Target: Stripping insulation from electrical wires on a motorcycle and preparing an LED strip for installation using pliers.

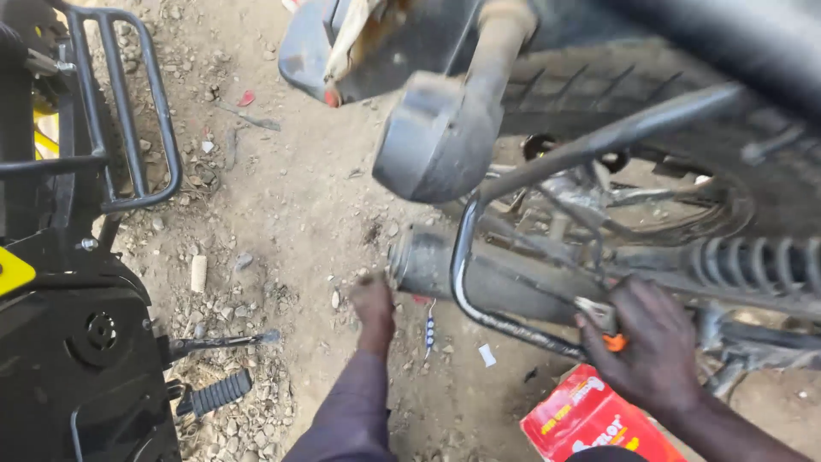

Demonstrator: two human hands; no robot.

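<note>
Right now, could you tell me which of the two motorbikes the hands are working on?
The grey one on the right: the left hand reaches to its exhaust's end and the right hand grips a tool at its frame. The black bike on the left stands untouched.

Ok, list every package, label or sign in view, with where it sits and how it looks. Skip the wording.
Red carton: on the dirt at the bottom edge, just below the right hand; rectangular box, red with yellow and white print.
Yellow plate: on the black vehicle at the far left edge; angular, plain yellow, mostly cut off.
White scrap: on the ground under the exhaust pipe; small, blank as far as shows.
</note>
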